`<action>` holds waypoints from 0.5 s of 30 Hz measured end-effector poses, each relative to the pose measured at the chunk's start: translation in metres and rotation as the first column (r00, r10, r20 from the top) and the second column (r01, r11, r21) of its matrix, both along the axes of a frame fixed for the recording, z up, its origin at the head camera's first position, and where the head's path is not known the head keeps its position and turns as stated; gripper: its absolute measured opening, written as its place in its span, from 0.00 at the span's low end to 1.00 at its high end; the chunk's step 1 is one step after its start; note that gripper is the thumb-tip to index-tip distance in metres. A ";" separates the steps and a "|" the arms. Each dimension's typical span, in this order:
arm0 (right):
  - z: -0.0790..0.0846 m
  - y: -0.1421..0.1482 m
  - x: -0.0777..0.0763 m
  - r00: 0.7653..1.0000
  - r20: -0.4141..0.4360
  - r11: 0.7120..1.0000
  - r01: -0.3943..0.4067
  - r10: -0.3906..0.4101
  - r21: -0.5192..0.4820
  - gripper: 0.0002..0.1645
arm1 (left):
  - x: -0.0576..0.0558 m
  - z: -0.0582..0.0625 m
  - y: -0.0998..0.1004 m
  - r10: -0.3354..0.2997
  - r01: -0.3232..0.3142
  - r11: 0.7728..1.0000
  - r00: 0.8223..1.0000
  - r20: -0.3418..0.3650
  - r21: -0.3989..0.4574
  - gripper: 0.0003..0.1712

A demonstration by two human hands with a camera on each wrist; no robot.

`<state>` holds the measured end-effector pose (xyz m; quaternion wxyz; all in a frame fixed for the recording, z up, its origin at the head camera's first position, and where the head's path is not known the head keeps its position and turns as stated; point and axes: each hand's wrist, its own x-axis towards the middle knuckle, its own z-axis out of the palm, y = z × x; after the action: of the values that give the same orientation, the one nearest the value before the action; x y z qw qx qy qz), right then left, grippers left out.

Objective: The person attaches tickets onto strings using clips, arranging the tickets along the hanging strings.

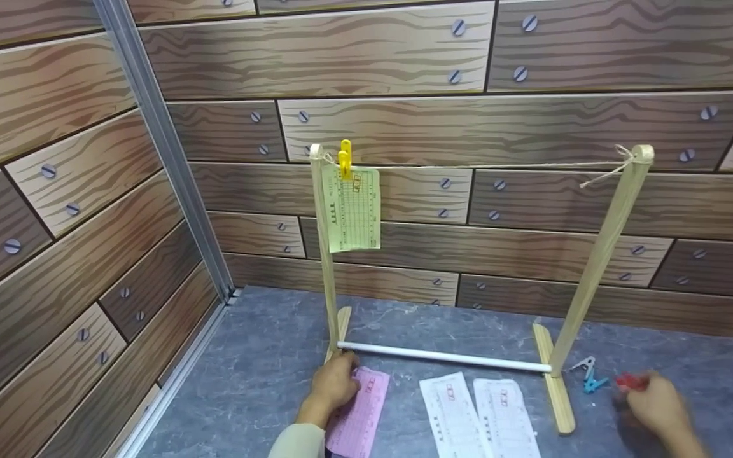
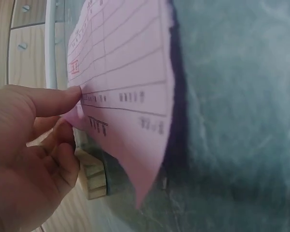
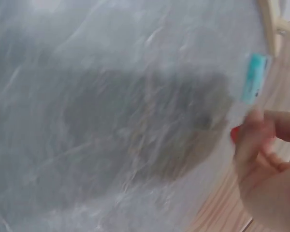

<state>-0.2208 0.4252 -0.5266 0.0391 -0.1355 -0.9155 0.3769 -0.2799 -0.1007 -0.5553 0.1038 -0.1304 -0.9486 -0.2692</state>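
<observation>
Left of centre, a yellow clip [image 1: 345, 162] and ruled green slip [image 1: 355, 216] are noted. At lower centre, a ruled pink slip [image 1: 366, 413], red-stamped. At lower right, a red object [image 1: 630, 382] is recorded. Tabletop [image 1: 214, 394]: grey, marbled.

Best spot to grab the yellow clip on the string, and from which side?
Probably the two handle ends of the yellow clip, from above, pinched front and back: they stick up above the string, one in front of the other, while its lower end overlaps the green slip. The left post crowds that side.
</observation>
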 end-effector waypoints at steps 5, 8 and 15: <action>0.003 -0.014 -0.002 0.999 -0.035 0.931 -0.008 -0.005 -0.365 0.30 | 0.001 -0.005 -0.003 0.004 -0.004 1.000 0.999 -0.050 0.001 0.12; 0.006 -0.019 -0.001 1.000 -0.027 0.910 -0.022 0.013 -0.413 0.32 | 0.002 -0.008 -0.004 -0.012 0.011 1.000 0.996 -0.089 -0.014 0.12; 0.011 -0.029 -0.001 0.996 -0.050 0.898 -0.086 0.071 -0.431 0.31 | 0.004 -0.010 -0.009 -0.084 0.085 0.996 0.991 -0.108 0.003 0.13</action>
<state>-0.2214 0.3962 -0.5155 0.0080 -0.0974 -0.8129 0.5741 -0.2757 -0.1092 -0.5654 0.1439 -0.1843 -0.9342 -0.2696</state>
